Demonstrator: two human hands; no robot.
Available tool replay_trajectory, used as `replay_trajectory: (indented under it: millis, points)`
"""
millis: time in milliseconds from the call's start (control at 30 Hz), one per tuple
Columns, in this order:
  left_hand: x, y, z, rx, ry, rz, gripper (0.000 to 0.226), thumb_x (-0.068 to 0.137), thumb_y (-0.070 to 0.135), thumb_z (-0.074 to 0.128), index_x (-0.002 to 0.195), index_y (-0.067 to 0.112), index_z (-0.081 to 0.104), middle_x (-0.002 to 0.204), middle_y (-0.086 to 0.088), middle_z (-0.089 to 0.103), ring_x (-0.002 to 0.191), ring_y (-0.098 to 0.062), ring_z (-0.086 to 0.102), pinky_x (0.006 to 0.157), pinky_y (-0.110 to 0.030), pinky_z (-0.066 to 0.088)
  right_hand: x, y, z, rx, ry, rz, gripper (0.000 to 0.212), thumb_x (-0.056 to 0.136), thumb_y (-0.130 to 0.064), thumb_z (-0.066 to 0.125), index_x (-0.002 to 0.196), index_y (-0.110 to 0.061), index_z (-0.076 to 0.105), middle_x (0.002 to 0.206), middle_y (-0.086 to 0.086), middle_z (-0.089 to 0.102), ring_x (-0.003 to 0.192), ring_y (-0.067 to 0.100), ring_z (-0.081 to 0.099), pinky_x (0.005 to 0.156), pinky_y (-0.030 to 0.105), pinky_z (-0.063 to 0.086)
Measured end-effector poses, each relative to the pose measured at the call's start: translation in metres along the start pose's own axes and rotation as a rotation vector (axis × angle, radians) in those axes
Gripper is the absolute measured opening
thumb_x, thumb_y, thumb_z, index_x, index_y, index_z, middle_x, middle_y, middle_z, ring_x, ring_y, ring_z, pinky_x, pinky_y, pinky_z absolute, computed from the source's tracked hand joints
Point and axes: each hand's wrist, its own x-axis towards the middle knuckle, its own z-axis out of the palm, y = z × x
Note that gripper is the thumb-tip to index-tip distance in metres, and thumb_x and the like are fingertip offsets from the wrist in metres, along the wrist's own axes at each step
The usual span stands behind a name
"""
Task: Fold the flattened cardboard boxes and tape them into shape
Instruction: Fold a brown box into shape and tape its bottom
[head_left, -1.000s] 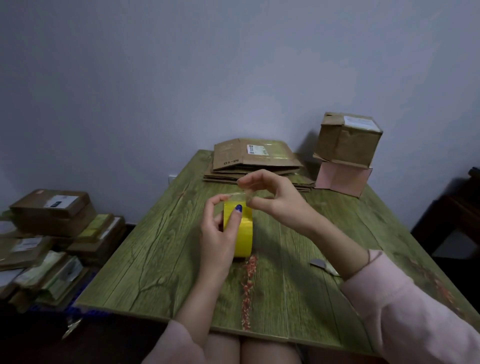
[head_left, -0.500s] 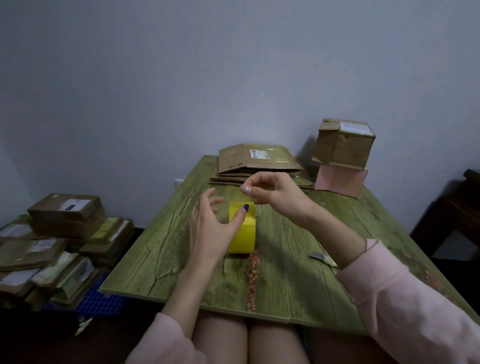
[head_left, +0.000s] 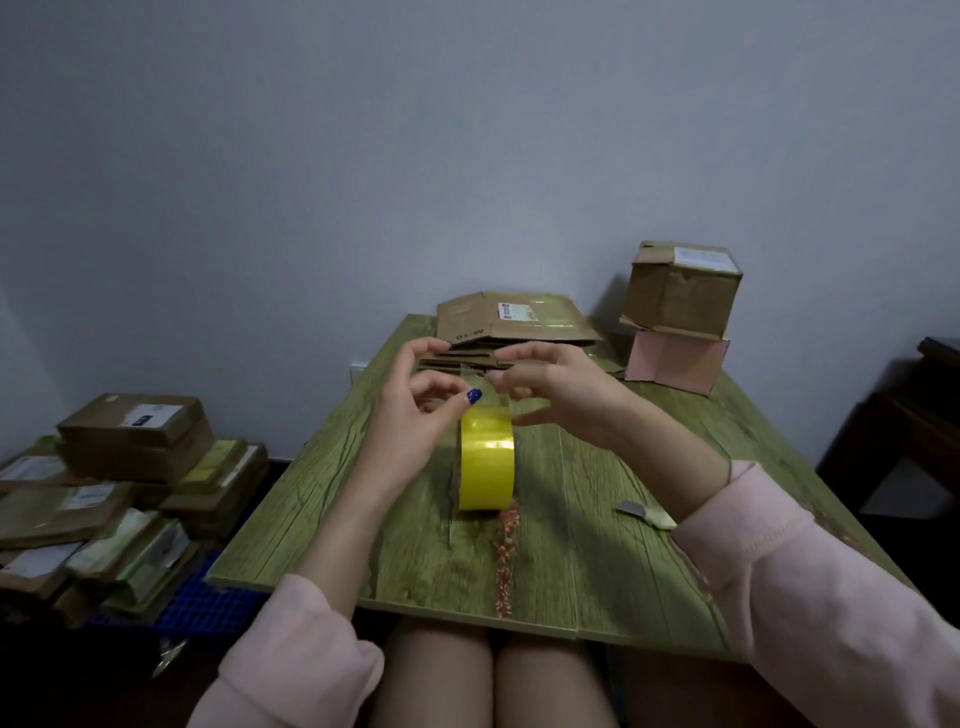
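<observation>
Tape roll (head_left: 487, 457), glossy yellow, stood on edge on the green wood-grain table (head_left: 322, 519), likely so as to unwind freely. Steadied at its top by left hand (head_left: 410, 426), thumb pressed down, fingers curled. Thin clear loose end (head_left: 487, 395) pinched by right hand (head_left: 561, 400), seemingly for peeling. Beyond, flattened cardboard boxes (head_left: 519, 319), matte brown, stacked awaiting folding. Farther right, two formed boxes (head_left: 680, 291), one atop the other.

Forearms rise from the lower corners to mid-frame; the left hand (head_left: 415, 415) curls its fingers, the right hand (head_left: 561, 400) pinches a tape strip (head_left: 493, 402).
</observation>
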Motion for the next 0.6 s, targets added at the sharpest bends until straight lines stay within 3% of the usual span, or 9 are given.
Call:
replay_trajectory:
  millis: [133,233,300,367,433,500,600]
  points:
    - [0.002,0.002,-0.002,0.168,-0.011,0.166,0.035,0.081,0.007,0.07,0.099,0.035,0.058,0.08,0.01,0.067,0.072,0.0,0.059,0.067,-0.01,0.044,0.001,-0.004,0.005,0.065,-0.002,0.136,0.006,0.087,-0.007,0.06,0.089,-0.012,0.064,0.078,0.0,0.054,0.068,0.009,0.044,0.089,0.047,0.049]
    - [0.006,-0.002,-0.003,0.399,0.031,0.296,0.019,0.078,0.012,0.074,0.09,0.026,0.071,0.078,0.02,0.06,0.07,-0.002,0.054,0.065,-0.011,0.041,0.003,-0.005,0.006,0.054,0.007,0.187,0.01,0.088,-0.011,0.059,0.079,-0.011,0.065,0.073,-0.001,0.05,0.068,0.01,0.043,0.086,0.045,0.049]
    - [0.008,-0.004,-0.005,0.474,0.063,0.318,0.012,0.076,0.014,0.076,0.085,0.021,0.074,0.084,0.012,0.057,0.074,-0.003,0.049,0.066,-0.009,0.036,0.004,-0.007,0.005,0.039,0.017,0.212,0.012,0.087,-0.011,0.06,0.076,-0.011,0.065,0.069,-0.002,0.051,0.068,0.01,0.044,0.084,0.044,0.049]
    - [0.01,-0.003,-0.007,0.497,0.085,0.293,0.008,0.075,0.017,0.077,0.082,0.02,0.074,0.094,0.002,0.049,0.084,-0.01,0.046,0.072,-0.016,0.035,0.005,-0.009,0.005,0.023,0.021,0.243,0.01,0.085,-0.009,0.061,0.075,-0.011,0.065,0.067,-0.003,0.052,0.068,0.01,0.043,0.082,0.043,0.049]
    - [0.01,-0.002,-0.007,0.557,0.088,0.294,0.006,0.076,0.018,0.076,0.081,0.018,0.072,0.098,0.002,0.044,0.086,-0.016,0.046,0.074,-0.025,0.036,0.005,-0.011,0.004,0.009,0.017,0.279,0.003,0.082,-0.009,0.064,0.083,-0.009,0.067,0.068,-0.002,0.054,0.068,0.01,0.044,0.082,0.044,0.051]
    - [0.009,0.001,-0.006,0.627,0.074,0.322,0.005,0.078,0.018,0.074,0.08,0.016,0.07,0.099,0.004,0.042,0.085,-0.015,0.044,0.069,-0.029,0.036,0.006,-0.012,0.0,-0.032,0.024,0.296,0.011,0.079,-0.01,0.069,0.09,-0.007,0.069,0.071,-0.001,0.059,0.067,0.009,0.045,0.085,0.047,0.053]
    - [0.009,0.006,-0.002,0.699,0.042,0.338,0.005,0.082,0.019,0.071,0.082,0.015,0.068,0.1,0.007,0.04,0.092,-0.009,0.037,0.068,-0.028,0.035,0.003,-0.018,-0.001,-0.212,0.088,0.18,0.004,0.082,-0.015,0.07,0.082,-0.012,0.067,0.074,0.0,0.064,0.072,0.011,0.053,0.083,0.043,0.055]
